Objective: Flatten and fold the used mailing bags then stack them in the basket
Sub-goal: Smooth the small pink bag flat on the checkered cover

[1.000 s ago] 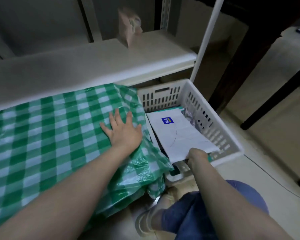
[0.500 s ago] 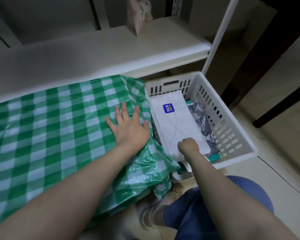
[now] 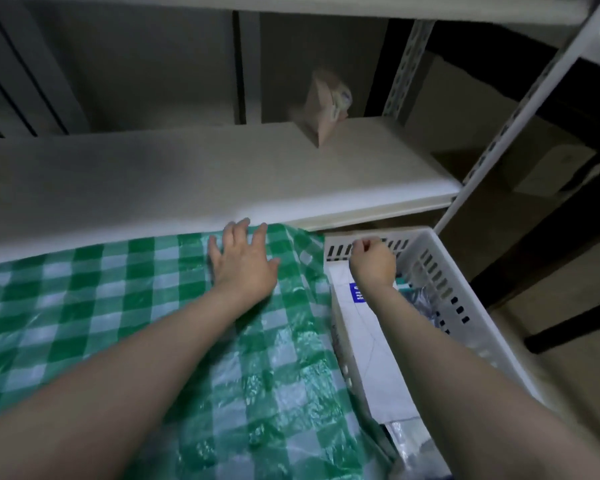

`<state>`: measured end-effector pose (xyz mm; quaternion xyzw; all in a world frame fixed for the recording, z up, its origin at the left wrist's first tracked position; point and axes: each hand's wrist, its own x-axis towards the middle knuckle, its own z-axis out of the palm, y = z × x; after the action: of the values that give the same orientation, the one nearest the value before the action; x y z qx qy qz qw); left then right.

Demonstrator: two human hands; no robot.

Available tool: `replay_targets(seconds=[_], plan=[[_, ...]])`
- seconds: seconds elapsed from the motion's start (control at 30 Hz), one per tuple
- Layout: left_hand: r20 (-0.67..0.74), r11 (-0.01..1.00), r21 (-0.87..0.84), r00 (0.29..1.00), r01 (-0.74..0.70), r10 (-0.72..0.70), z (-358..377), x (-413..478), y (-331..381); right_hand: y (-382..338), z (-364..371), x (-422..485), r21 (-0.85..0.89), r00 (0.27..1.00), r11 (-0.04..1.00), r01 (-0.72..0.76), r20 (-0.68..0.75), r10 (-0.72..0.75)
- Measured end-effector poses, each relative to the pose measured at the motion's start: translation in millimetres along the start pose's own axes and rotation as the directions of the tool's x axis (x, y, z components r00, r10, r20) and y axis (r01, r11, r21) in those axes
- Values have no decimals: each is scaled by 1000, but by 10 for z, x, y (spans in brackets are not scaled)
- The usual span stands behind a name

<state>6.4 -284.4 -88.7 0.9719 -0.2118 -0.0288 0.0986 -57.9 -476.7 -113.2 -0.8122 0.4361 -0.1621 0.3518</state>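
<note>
Head view shows the left hand (image 3: 245,263) spread flat, fingers apart, palm down near the far edge of a green checked plastic sheet (image 3: 125,306), fingertips reaching the lip of a white shelf (image 3: 222,174). To its right, the right hand (image 3: 373,259) is curled closed at the far end wall of the white slotted basket (image 3: 440,271) (whether it pinches the rim or anything else, I cannot tell). Under that forearm a folded white mailing bag (image 3: 368,344) with a blue label lies flat inside the basket, along its left side. Crinkled silvery bags (image 3: 420,299) sit beside it. A blurred tan packet (image 3: 323,105) stands on the shelf.
</note>
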Motion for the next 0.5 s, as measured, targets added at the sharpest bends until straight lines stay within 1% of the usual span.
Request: replay_targets(seconds=[0.03,0.07,0.1,0.17,0.23,0.33,0.43,0.5], plan=[[7,1000,-1,1000,-16,16,-10,33,24,-52,5,10,28,999,999,40,-22,-40],[0,1000,-22,1000,-22,22,-23,319,-50,-278,174,198,63,995,994,90,-42,-88],[0,999,-35,999,-41,41,-41,427,-44,-349,230,270,87,991,988,127,-61,-122],[10,995,-47,996,-84,85,-91,737,-75,-580,360,458,89,979,976,198,-62,-193],[74,995,-22,993,-92,94,-60,1068,-200,-828,573,764,39,964,963,267,-20,-266],[270,996,14,959,-92,85,111,1313,-414,-1091,860,1225,-26,953,956,293,87,-290],[309,994,21,946,-107,95,243,1419,-498,-1199,1163,1632,-65,938,947,315,173,-300],[292,994,22,952,-105,94,273,1431,-500,-1257,1343,1841,-173,934,923,343,168,-315]])
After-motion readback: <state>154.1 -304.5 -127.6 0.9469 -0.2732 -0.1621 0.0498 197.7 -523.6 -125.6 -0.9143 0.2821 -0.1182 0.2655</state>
